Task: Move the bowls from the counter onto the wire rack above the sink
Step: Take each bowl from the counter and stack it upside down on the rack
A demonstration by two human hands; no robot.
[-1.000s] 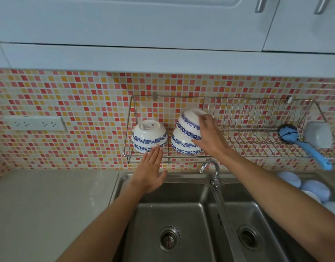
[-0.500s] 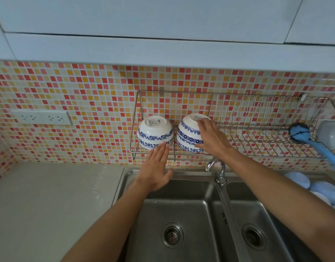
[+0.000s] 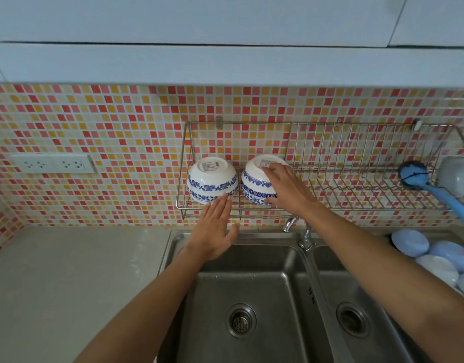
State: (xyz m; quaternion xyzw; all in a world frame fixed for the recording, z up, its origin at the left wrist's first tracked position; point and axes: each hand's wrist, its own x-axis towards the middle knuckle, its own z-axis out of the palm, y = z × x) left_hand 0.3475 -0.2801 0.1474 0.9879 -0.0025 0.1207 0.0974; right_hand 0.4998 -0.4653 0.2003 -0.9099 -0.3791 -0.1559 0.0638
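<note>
Two blue-patterned white bowls sit upside down, side by side, at the left end of the wire rack (image 3: 330, 208) above the sink (image 3: 251, 284). The right hand (image 3: 285, 187) lies over the right bowl (image 3: 254, 184), fingers spread and cupping its base and side. The left hand (image 3: 215, 229) hovers flat just below the left bowl (image 3: 212, 182), fingers straight and together, holding nothing.

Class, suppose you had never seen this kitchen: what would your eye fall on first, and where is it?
First, the two blue-patterned bowls, the left bowl and the right bowl, upside down at the left end of the wire rack on the red and orange mosaic wall. The right hand rests on the right bowl; the left hand is open below the rack.
</note>
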